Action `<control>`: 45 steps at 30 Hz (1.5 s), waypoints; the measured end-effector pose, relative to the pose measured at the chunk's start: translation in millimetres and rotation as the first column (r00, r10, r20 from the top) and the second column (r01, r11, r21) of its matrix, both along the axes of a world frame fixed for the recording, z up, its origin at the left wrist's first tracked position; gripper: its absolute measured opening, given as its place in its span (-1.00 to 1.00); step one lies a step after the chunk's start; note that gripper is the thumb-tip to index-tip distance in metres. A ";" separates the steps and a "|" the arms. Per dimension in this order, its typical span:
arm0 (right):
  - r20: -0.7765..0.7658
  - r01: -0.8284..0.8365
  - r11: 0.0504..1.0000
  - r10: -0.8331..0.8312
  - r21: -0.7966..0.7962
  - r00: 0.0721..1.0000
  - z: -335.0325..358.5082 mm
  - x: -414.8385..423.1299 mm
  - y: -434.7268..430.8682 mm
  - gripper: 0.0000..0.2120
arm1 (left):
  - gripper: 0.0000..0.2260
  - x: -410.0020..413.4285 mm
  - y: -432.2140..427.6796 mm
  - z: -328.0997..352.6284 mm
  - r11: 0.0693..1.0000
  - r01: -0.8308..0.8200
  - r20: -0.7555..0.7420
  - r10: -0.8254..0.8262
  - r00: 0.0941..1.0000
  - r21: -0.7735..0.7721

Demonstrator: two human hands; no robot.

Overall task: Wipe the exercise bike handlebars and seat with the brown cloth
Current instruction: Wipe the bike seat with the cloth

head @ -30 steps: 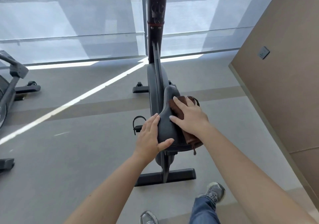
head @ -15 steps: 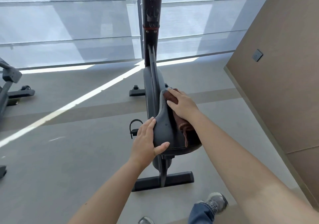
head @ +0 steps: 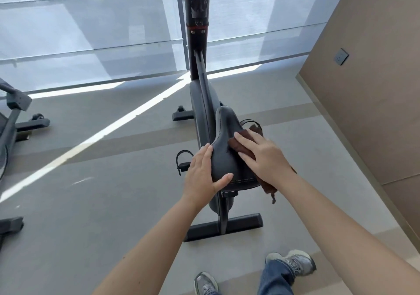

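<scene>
The black exercise bike seat (head: 223,140) is at the centre of the view, nose pointing away from me. My left hand (head: 203,173) holds its left rear edge, fingers flat along the side and thumb on the back. My right hand (head: 264,156) presses the brown cloth (head: 241,146) flat against the seat's right side with straight fingers. A corner of the cloth hangs below the seat's rear right. The bike's black post (head: 196,28) rises at the top; the handlebars are out of view.
The bike's rear floor bar (head: 243,225) lies just ahead of my shoes (head: 293,263). A pedal with a strap (head: 183,161) sticks out left. Another machine (head: 13,122) stands at the far left. A brown wall (head: 375,90) runs along the right; blinds cover the window behind.
My right hand has slid the cloth from the seat's nose back along its right side toward me. The left hand has kept its hold on the seat.
</scene>
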State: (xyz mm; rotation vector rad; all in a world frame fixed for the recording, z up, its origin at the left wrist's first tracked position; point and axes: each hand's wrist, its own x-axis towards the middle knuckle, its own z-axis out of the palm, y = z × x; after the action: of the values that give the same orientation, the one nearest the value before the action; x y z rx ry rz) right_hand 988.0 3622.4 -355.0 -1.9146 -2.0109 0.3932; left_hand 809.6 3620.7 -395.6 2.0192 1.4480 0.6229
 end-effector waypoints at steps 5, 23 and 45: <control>0.132 -0.066 0.977 0.093 -0.201 0.987 8.1 -40.2 54.7 -0.51 | -0.26 -8.7 -11.3 -1.6 0.998 -0.056 -0.103 0.057 0.993 0.007; 0.310 -0.387 0.918 0.393 -0.083 0.866 3.4 -82.5 -2.6 -0.62 | -0.25 -71.3 -56.8 3.8 0.986 -0.145 -0.316 0.162 0.935 0.078; -0.113 0.015 0.980 -0.038 -0.197 0.993 6.3 3.2 47.9 -0.54 | -0.38 2.5 53.5 29.0 0.988 0.068 -0.180 -0.043 0.983 0.139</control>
State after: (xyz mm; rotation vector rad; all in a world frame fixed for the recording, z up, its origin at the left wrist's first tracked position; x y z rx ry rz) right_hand 991.2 3670.3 -348.7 -1.9799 -1.9321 0.7032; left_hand 812.2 3674.2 -366.6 2.2700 1.4780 0.5508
